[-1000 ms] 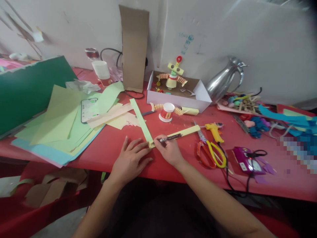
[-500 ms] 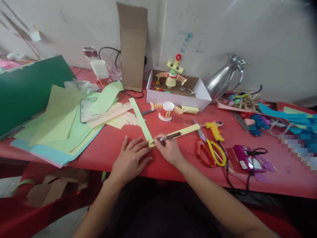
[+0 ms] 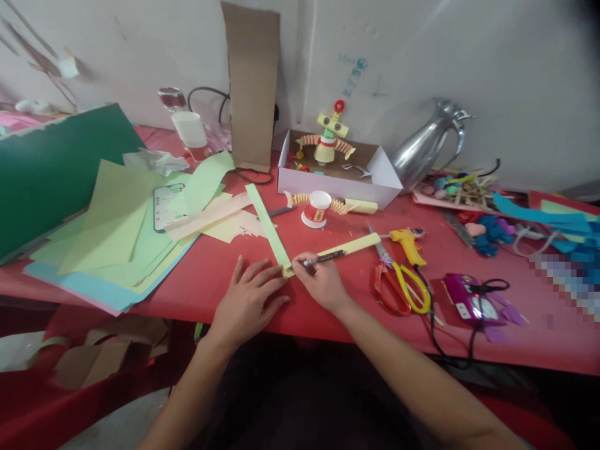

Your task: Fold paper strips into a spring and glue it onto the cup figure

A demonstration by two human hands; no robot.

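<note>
On the red tabletop, a green paper strip (image 3: 268, 224) and a yellow paper strip (image 3: 354, 247) meet at a corner between my hands. My right hand (image 3: 323, 281) grips a black pen (image 3: 325, 257), its tip end low at that corner. My left hand (image 3: 253, 300) lies with fingers spread, fingertips touching the strips' joined end. Just beyond stands a paper cup figure (image 3: 317, 209) with folded yellow paper arms. Red-and-yellow-handled scissors (image 3: 398, 281) lie right of my right hand, beside a yellow glue gun (image 3: 407, 242).
A white box (image 3: 337, 183) at the back holds a paper robot (image 3: 328, 140). Coloured sheets (image 3: 107, 250) and a phone (image 3: 167, 206) lie left. A cardboard piece (image 3: 253, 87) stands at the wall. A metal jug (image 3: 429, 144) and purple device (image 3: 469, 300) are on the right.
The view has shifted very slightly. Both hands, the pen and the strips keep almost the same positions.
</note>
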